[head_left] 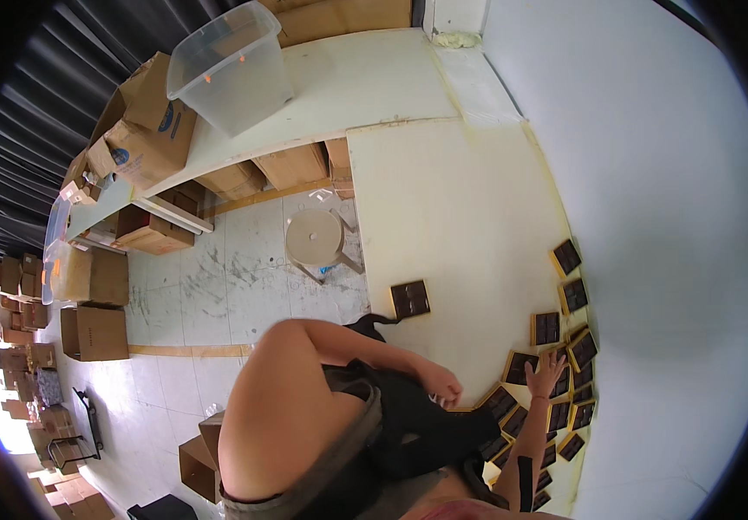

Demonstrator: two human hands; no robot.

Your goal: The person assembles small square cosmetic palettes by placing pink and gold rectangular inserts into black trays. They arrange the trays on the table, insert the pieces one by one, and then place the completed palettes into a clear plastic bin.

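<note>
While the right hand (pixel 545 374) lies spread, fingers open, on dark gold-edged square tiles (pixel 565 381) clustered along the table's (pixel 452 208) right edge, the left hand (pixel 441 386) curls loosely at the near edge, seemingly empty. Many tiles look laid out; one lone tile (pixel 409 299) sits apart. Lower tiles are cut off

- Clear plastic bin (pixel 233 68), upside down near the upper left, atop a pale L-shaped desk (pixel 443 199).
- Round beige stool (pixel 316 236) at frame centre, on the scuffed tiled floor (pixel 218 286).
- Cardboard boxes (pixel 144 130) heaped at the desk's left end; more tucked underneath.
- Further brown boxes (pixel 94 332) along the left edge.
- Dark corrugated wall (pixel 53 95) in the upper left.
- White wall (pixel 651 173) at right.
</note>
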